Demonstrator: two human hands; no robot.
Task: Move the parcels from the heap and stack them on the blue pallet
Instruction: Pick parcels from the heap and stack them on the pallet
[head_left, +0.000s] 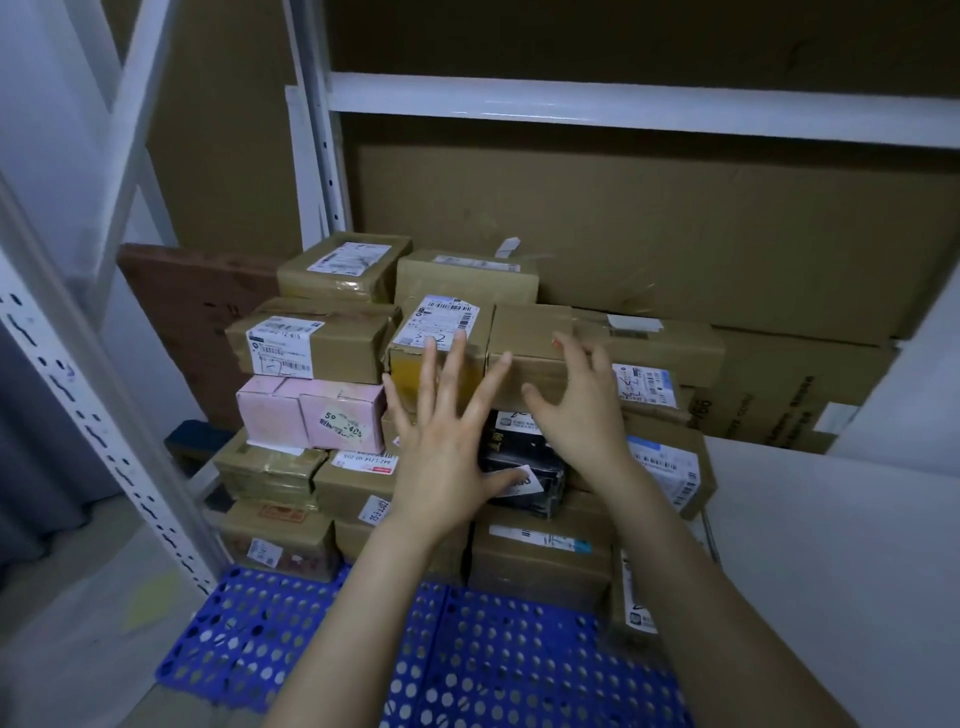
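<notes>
A stack of taped cardboard parcels stands several layers high on the back of the blue perforated pallet (260, 629). My left hand (441, 436) is spread flat in front of a labelled brown parcel (441, 332) in the upper layer. My right hand (576, 405) has straight fingers at the front of the long brown parcel (597, 338) beside it; whether either hand touches is unclear. Neither hand holds anything. Two pink boxes (311, 415) sit left of my left hand, and a black parcel (530, 473) lies below both hands.
White metal shelving uprights (322, 156) and a crossbar (623, 106) frame the stack. Large flat cardboard sheets (675, 234) lean behind it. A white panel (831, 519) closes the right side, and grey floor (78, 623) shows at the left.
</notes>
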